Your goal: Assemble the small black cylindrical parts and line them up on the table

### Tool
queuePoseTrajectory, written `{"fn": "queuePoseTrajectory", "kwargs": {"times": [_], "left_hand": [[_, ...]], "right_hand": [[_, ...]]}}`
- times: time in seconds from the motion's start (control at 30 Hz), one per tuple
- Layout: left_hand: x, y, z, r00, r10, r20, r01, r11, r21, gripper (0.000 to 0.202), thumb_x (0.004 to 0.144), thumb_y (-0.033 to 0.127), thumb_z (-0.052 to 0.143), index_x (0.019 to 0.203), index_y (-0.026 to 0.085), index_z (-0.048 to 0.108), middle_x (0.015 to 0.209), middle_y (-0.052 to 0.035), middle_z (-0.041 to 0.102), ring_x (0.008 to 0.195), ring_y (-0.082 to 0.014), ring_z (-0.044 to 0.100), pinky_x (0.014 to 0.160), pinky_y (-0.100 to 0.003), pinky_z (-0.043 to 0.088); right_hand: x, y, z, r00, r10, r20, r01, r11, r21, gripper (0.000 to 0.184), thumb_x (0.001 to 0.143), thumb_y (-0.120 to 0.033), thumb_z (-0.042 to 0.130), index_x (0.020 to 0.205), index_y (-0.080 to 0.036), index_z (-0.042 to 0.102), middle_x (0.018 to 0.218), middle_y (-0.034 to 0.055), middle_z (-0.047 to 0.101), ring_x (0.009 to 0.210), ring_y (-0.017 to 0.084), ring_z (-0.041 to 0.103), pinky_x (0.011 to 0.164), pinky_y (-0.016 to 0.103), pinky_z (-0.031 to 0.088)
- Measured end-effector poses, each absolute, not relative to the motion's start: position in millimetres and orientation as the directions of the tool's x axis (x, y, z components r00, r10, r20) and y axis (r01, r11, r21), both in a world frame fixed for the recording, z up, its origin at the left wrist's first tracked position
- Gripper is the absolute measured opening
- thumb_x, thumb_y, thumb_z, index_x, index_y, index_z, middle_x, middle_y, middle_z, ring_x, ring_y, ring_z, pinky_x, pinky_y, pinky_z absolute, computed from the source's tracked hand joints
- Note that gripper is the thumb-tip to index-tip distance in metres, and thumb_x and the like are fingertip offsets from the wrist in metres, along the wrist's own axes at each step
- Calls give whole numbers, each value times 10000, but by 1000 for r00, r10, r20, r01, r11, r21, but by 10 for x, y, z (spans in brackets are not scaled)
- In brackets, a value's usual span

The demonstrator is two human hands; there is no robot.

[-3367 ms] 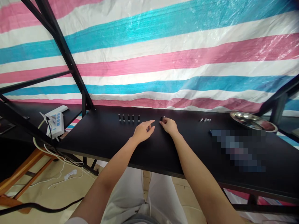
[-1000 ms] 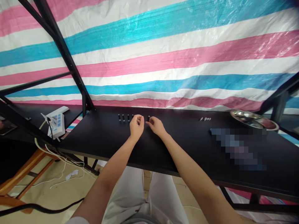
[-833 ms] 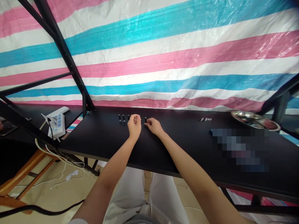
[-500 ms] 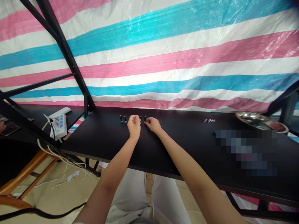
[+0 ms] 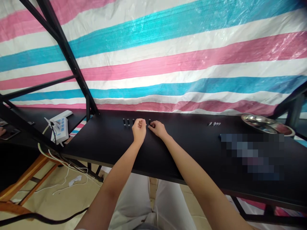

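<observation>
Small black cylinders with pale lower ends form a row near the back of the black table (image 5: 103, 137); their exact kind is too small to tell. At the left end are one black cylinder (image 5: 124, 121) and its neighbour (image 5: 128, 122). My left hand (image 5: 139, 129) is closed over the middle of the row, fingers curled inward and partly hiding other cylinders; what it holds, if anything, cannot be made out. Just to its right, my right hand (image 5: 157, 128) pinches at the lower end of the rightmost black cylinder (image 5: 149, 121).
Several small shiny pieces (image 5: 214, 124) lie on the right, near a round metal tray (image 5: 254, 124). A blurred-out patch (image 5: 251, 156) covers something in front. A power strip (image 5: 59, 127) and another person's hand (image 5: 2, 131) are at left. Striped sheeting (image 5: 168, 70) hangs behind.
My left hand has shifted slightly right, uncovering more of a cylinder on its left. My right hand stays almost in place at the rightmost cylinder.
</observation>
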State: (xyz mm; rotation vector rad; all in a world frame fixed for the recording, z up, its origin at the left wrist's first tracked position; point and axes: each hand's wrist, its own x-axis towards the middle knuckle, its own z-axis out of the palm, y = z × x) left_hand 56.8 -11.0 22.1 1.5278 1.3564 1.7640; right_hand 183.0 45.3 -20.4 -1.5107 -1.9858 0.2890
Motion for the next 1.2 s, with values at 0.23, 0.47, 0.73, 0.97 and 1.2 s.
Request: {"fn": "queuePoseTrajectory", "kwargs": {"times": [0.23,0.47,0.73,0.97,1.2], "left_hand": [[647,-201,127,281,770,573,603,-606,518,106,819,237,487,806,190,581,771,-33,618,750,-157,573,737,-295,487],[720,-204,-73,440,789,430,716,-597,362,337,870,226,400,1182,143,498,1209,-133,554,1146,-235,505,980,-400,411],[742,-185,-132,531,817,226,761,-577,299,426,907,268,341,1274,94,466,1389,-151,400,1307,-240,348,1091,-404,277],[751,-226,-65,538,824,178,790,-566,233,456,920,281,298,1315,94,429,1410,-125,376,1320,-216,327,1102,-365,256],[752,-225,-63,539,825,171,791,-565,236,455,919,280,301,1312,93,431,1414,-128,370,1323,-219,320,1103,-367,249]], "right_hand": [[2064,185,-193,-244,889,387,863,381,-332,245,822,-303,492,1000,-211,633,1011,93,601,941,234,508,765,369,380],[2427,35,-314,-218,905,364,887,339,-313,370,888,-319,377,1197,-206,547,1289,101,514,1185,252,438,968,458,328],[2505,-2,-272,-205,961,184,889,261,-375,448,902,-337,350,1319,-207,448,1422,82,370,1330,235,286,1070,515,207],[2523,-39,-213,-218,966,136,872,256,-417,466,899,-342,337,1336,-211,426,1438,67,342,1346,216,252,1085,511,162],[2524,-41,-212,-199,964,179,857,259,-445,431,874,-344,380,1266,-214,505,1395,69,415,1303,231,336,1065,510,212]]}}
